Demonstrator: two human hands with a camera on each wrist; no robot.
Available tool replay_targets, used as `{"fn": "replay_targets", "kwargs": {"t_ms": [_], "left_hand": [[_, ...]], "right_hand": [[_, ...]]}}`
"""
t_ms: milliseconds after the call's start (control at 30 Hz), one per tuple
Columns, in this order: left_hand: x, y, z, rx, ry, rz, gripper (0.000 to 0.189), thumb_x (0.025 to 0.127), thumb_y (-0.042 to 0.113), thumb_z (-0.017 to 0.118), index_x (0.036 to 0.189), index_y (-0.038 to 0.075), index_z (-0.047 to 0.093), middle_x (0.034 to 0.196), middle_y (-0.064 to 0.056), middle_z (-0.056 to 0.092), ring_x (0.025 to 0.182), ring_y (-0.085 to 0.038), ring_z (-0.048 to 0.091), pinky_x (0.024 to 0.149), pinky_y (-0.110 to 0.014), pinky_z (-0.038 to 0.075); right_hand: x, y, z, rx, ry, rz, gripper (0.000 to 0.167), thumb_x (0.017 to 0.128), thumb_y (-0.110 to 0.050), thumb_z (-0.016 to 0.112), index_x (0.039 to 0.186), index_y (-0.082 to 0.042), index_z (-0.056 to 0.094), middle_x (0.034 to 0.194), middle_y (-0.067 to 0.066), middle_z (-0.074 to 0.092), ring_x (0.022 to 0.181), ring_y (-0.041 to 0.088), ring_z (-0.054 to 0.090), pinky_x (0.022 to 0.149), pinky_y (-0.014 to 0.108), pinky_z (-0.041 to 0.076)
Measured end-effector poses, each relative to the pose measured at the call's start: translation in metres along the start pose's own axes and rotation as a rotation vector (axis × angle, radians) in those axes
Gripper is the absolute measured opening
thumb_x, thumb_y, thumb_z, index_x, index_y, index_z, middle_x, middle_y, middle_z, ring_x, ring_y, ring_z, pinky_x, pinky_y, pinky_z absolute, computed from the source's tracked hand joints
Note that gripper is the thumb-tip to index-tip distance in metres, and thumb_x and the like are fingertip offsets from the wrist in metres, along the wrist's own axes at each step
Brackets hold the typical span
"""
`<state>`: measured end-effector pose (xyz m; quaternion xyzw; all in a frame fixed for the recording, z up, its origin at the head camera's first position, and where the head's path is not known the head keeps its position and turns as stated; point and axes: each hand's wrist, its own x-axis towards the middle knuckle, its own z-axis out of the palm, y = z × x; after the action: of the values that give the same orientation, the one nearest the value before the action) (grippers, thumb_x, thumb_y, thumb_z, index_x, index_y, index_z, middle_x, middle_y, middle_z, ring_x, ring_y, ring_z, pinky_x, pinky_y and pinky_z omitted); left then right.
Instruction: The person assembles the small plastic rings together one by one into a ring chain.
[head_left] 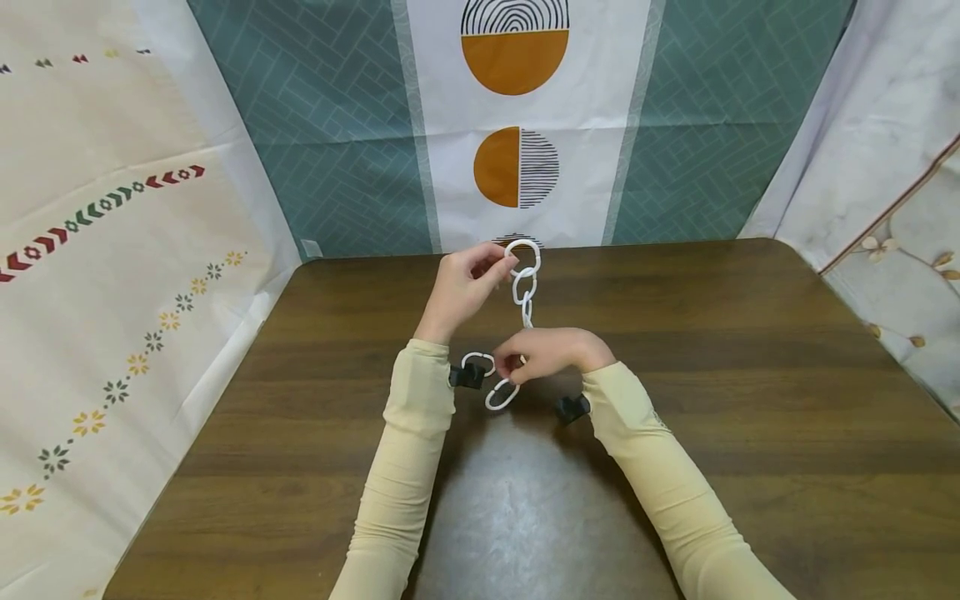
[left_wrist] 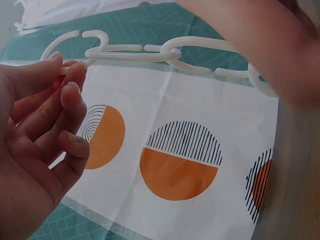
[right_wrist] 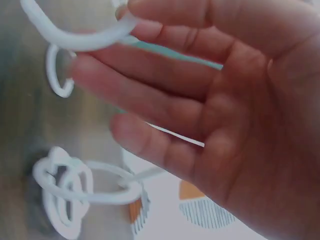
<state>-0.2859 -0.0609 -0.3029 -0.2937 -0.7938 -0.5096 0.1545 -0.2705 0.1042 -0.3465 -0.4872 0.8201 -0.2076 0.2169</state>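
Observation:
A chain of white plastic C-shaped links (left_wrist: pixel 135 56) hangs upright from my left hand (head_left: pixel 465 283), which pinches the top link (head_left: pixel 539 254) between thumb and fingertips. Below, its lower links lie bunched on the table, seen as a heap (right_wrist: pixel 65 192) in the right wrist view. My right hand (head_left: pixel 555 348) is in front of the chain's lower part and hides it in the head view. Its thumb and forefinger pinch one separate white link (right_wrist: pixel 80 41), the other fingers extended. Another loose link (right_wrist: pixel 51 70) lies on the table, near the left wrist in the head view.
Both hands are over a brown wooden table (head_left: pixel 300 433). A green and white patterned cloth (head_left: pixel 337 150) hangs behind its far edge. Pale printed cloths hang at the left (head_left: pixel 112 250) and right (head_left: pixel 885 167). Black wrist cameras (head_left: pixel 468 377) sit under both forearms.

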Motion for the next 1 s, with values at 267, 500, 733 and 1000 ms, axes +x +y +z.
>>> {"fn": "replay_targets", "kwargs": {"t_ms": [267,500,733,1000], "left_hand": [[0.0,-0.001,0.001,0.0,-0.005,-0.002,0.016,0.092,0.02,0.066,0.093,0.005,0.07,0.075,-0.01,0.067,0.062,-0.015,0.055,0.057,-0.023,0.045],[0.0,0.0,0.002,0.012,-0.011,-0.018,0.015,0.092,0.02,0.066,0.093,0.005,0.07,0.074,-0.009,0.066,0.061,-0.014,0.055,0.057,-0.023,0.044],[-0.001,0.0,0.002,0.02,-0.024,-0.021,0.015,0.092,0.02,0.067,0.093,0.006,0.07,0.074,-0.008,0.066,0.061,-0.014,0.055,0.057,-0.023,0.044],[0.0,0.001,0.003,0.03,-0.078,-0.001,0.012,0.092,0.018,0.067,0.094,0.006,0.07,0.074,-0.007,0.065,0.061,-0.014,0.053,0.057,-0.024,0.044]], "right_hand": [[-0.034,-0.001,-0.022,0.195,0.058,0.018,0.007,0.091,-0.002,0.053,0.094,-0.005,0.058,0.077,0.012,0.072,0.067,0.007,0.062,0.062,0.023,0.046],[-0.065,-0.007,-0.038,0.213,0.295,0.064,0.005,0.096,-0.003,0.053,0.1,-0.002,0.057,0.076,0.007,0.068,0.067,0.011,0.064,0.065,0.024,0.05],[-0.075,-0.004,-0.042,0.171,0.55,0.09,0.005,0.096,-0.006,0.057,0.1,-0.008,0.059,0.074,0.009,0.068,0.065,0.012,0.062,0.065,0.027,0.05],[-0.079,0.002,-0.042,0.106,0.751,0.173,0.009,0.095,-0.009,0.059,0.102,-0.007,0.064,0.083,0.007,0.07,0.072,0.023,0.061,0.066,0.02,0.047]]}}
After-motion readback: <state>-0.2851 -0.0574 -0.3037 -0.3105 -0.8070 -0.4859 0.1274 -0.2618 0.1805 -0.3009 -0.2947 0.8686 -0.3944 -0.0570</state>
